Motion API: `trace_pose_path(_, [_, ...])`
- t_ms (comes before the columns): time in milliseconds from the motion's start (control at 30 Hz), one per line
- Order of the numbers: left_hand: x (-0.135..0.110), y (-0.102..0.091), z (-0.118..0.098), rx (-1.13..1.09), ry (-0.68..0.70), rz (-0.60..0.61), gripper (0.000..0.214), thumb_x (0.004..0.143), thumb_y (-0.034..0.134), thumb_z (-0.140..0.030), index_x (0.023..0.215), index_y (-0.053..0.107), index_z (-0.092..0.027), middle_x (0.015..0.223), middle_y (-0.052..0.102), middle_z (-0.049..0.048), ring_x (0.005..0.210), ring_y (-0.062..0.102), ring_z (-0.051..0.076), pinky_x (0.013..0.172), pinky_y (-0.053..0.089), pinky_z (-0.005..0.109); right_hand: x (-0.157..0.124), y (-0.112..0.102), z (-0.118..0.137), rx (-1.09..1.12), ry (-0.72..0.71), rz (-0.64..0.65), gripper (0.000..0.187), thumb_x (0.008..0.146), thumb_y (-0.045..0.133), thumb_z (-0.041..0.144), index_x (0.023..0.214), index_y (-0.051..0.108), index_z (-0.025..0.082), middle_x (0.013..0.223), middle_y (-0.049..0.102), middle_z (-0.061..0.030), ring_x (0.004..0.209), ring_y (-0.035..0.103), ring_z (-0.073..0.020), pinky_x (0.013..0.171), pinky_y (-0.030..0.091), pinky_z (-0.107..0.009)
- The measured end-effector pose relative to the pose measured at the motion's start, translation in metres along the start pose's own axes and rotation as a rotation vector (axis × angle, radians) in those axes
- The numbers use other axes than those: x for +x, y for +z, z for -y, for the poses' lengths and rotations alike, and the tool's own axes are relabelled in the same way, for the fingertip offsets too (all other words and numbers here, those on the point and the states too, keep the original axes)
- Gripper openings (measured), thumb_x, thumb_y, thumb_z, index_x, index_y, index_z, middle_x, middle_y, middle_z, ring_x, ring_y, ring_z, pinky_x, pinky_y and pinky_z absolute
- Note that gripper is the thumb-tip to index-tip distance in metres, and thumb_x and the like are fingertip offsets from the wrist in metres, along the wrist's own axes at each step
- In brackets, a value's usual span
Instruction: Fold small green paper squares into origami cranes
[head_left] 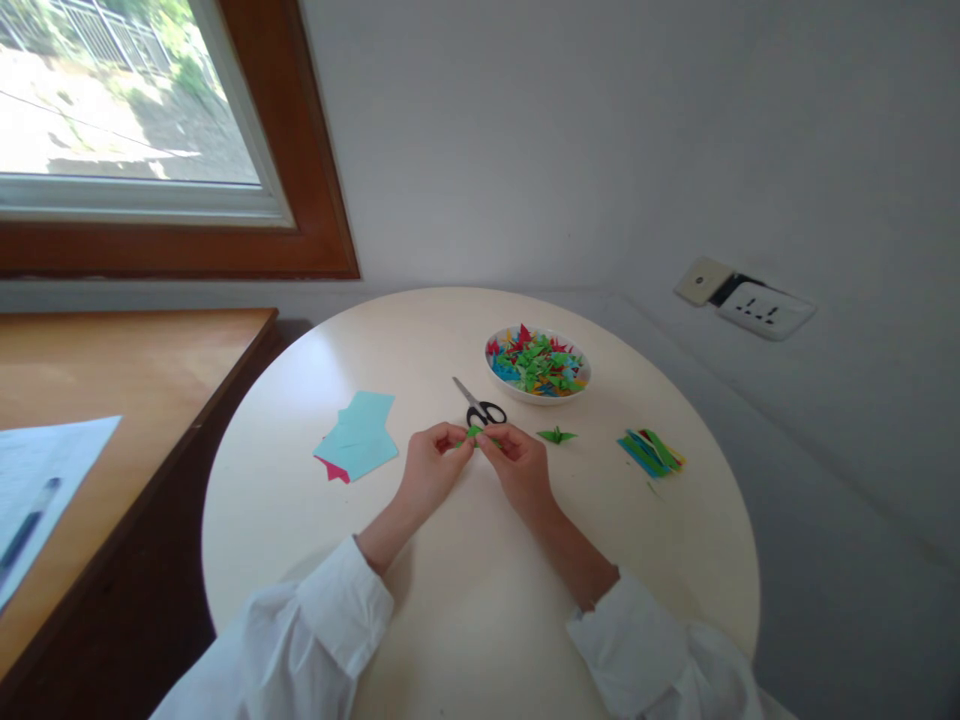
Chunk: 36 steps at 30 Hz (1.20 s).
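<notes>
Between the fingertips of both hands is a small folded piece of green paper (473, 432), partly hidden by the thumbs. My left hand (436, 458) pinches it from one side and my right hand (519, 460) from the other. Just beyond the fingers lie scissors (480, 405) with black handles, blades pointing away to the left. A green paper crane (556, 435) rests on the table to the right of my right hand. Farther back stands a white bowl (546, 399) heaped with small folded papers in green, red, blue and yellow.
Light blue paper sheets (364, 435) with a red piece (333, 470) under them lie on the left of the round table (465, 620). Coloured paper strips (651, 453) sit at the right. A wooden desk (150, 370) bears a printed sheet and a pen (30, 525).
</notes>
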<state>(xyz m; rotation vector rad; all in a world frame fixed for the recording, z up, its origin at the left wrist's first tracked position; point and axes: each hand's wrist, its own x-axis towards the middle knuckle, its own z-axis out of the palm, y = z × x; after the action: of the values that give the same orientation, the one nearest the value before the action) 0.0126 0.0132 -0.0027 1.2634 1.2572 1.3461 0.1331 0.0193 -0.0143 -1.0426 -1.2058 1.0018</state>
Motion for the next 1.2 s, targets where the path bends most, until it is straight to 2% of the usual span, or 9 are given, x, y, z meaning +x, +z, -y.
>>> trace_pose_path(300, [0.001, 0.000, -0.001, -0.054, -0.024, 0.014, 0.017, 0.061, 0.068, -0.028, 0.057, 0.060, -0.013, 0.062, 0.063, 0.0028, 0.058, 0.053, 0.011, 0.056, 0.038, 0.023, 0.000, 0.000, 0.002, -0.002, 0.051, -0.024, 0.015, 0.062, 0.067, 0.032, 0.063, 0.064, 0.017, 0.058, 0.062, 0.0003, 0.055, 0.053, -0.0125, 0.055, 0.043, -0.025])
trace_pose_path(567, [-0.002, -0.002, -0.007, -0.096, -0.062, 0.027, 0.020, 0.061, 0.070, -0.031, 0.056, 0.061, -0.013, 0.067, 0.067, 0.0051, 0.061, 0.056, 0.013, 0.058, 0.040, 0.024, -0.001, 0.001, 0.013, 0.070, 0.163, -0.083, 0.016, 0.055, 0.070, 0.030, 0.060, 0.065, 0.016, 0.055, 0.063, 0.0009, 0.053, 0.053, -0.0114, 0.054, 0.042, -0.024])
trace_pose_path(900, [-0.002, -0.001, -0.011, -0.151, -0.085, 0.004, 0.024, 0.058, 0.072, -0.029, 0.050, 0.055, -0.014, 0.063, 0.065, 0.0030, 0.061, 0.056, 0.012, 0.059, 0.040, 0.024, -0.001, 0.003, 0.016, 0.106, 0.182, -0.102, 0.014, 0.053, 0.070, 0.028, 0.057, 0.064, 0.016, 0.053, 0.062, 0.0021, 0.052, 0.053, -0.0102, 0.055, 0.043, -0.024])
trace_pose_path(1200, [-0.001, -0.002, -0.007, -0.102, -0.072, -0.007, 0.024, 0.058, 0.071, -0.028, 0.051, 0.053, -0.014, 0.052, 0.057, -0.0017, 0.050, 0.049, 0.008, 0.051, 0.036, 0.021, -0.002, 0.003, 0.016, 0.074, 0.160, -0.116, 0.014, 0.054, 0.070, 0.028, 0.057, 0.063, 0.016, 0.055, 0.063, 0.0014, 0.052, 0.054, -0.0110, 0.055, 0.044, -0.024])
